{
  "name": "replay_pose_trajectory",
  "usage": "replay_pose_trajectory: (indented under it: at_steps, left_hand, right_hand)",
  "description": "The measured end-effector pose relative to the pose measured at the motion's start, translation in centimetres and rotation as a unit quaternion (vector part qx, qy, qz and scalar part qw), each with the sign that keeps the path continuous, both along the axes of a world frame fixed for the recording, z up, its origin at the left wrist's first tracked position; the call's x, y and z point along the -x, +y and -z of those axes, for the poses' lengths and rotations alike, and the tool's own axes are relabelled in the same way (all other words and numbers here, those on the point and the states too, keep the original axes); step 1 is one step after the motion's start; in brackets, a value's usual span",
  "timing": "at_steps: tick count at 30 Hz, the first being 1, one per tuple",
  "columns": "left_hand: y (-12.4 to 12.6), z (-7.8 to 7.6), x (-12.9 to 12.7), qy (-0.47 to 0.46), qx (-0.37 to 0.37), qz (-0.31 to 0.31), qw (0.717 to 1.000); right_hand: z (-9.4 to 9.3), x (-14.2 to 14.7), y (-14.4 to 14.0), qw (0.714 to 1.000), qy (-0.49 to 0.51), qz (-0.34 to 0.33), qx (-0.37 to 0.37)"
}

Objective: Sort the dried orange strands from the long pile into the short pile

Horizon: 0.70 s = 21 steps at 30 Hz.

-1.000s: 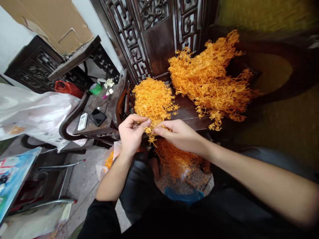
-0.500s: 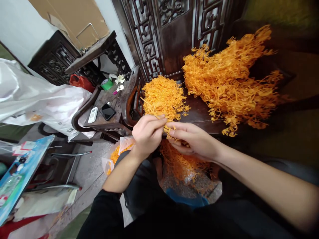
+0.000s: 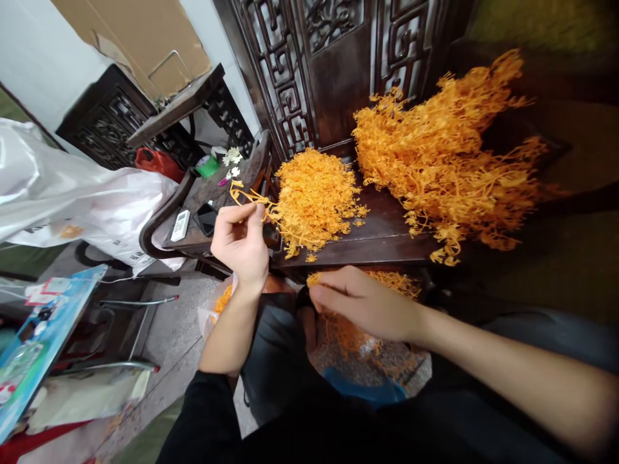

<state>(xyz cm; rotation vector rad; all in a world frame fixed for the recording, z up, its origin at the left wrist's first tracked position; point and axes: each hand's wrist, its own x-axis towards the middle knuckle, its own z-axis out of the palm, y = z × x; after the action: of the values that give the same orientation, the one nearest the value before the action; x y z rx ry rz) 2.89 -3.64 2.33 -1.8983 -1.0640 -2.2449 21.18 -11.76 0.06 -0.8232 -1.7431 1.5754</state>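
Observation:
My left hand (image 3: pixel 242 241) is raised at the left of the small orange pile, thumb and finger pinching a thin orange branching sprig (image 3: pixel 246 195). Lower down, in front of the bench, my right hand (image 3: pixel 360 299) is closed, with a bit of orange showing at its fingertips (image 3: pixel 314 279); most of what it holds is hidden. On the dark bench lies a heap of small orange flower-like pieces (image 3: pixel 316 196). To its right spreads a bigger bundle of orange branching sprigs (image 3: pixel 445 154). More orange strands (image 3: pixel 343 332) lie below my right hand.
A side table at left carries a phone (image 3: pixel 206 219), a white remote-like device (image 3: pixel 180 225), green tape (image 3: pixel 207 165) and a red bag (image 3: pixel 158 164). White plastic bags (image 3: pixel 120 200) hang beside it. A bag with orange pieces (image 3: pixel 221 303) stands on the floor.
My hands were together in front of the small heap. The left has moved left and up with the sprig; the right has drawn slightly down, away from the heap.

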Motion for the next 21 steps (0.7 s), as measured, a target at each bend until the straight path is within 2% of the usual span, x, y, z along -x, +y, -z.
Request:
replay_pose_trajectory:
  at_steps: [3,5,7,9,11,15,18,21]
  left_hand:
    - [0.3,0.4,0.5,-0.022,-0.007,0.022,1.0]
    - [0.2,0.8,0.7,-0.031,0.009,0.031,0.999]
    - [0.2,1.1,0.9,-0.042,0.04,0.048,0.997]
    - [0.1,1.4,1.3,-0.044,0.068,0.061,0.995]
    - [-0.1,1.8,1.6,-0.03,0.081,0.064,0.994]
    - [-1.6,2.5,1.6,0.061,0.038,0.082,0.994]
    - [-3.1,3.0,1.1,0.151,-0.027,0.123,0.98]
    - [-4.0,3.7,0.6,0.202,-0.058,0.165,0.964]
  right_hand:
    - [1.5,-0.9,2.3,0.993,0.027,0.076,0.09]
    - [2.5,-1.8,4.3,0.976,0.057,0.143,0.154]
    - [3.2,-2.4,6.2,0.958,0.085,0.203,0.184]
    - [3.6,-2.6,8.0,0.95,0.066,0.259,0.159]
    - [3.9,-2.3,10.1,0.945,0.005,0.309,0.105]
    - [4.6,-0.6,15.5,0.925,-0.105,0.363,0.032]
    - [5.1,1.1,19.7,0.91,-0.176,0.375,-0.004]
    - [5.3,2.9,23.1,0.91,-0.223,0.351,-0.009]
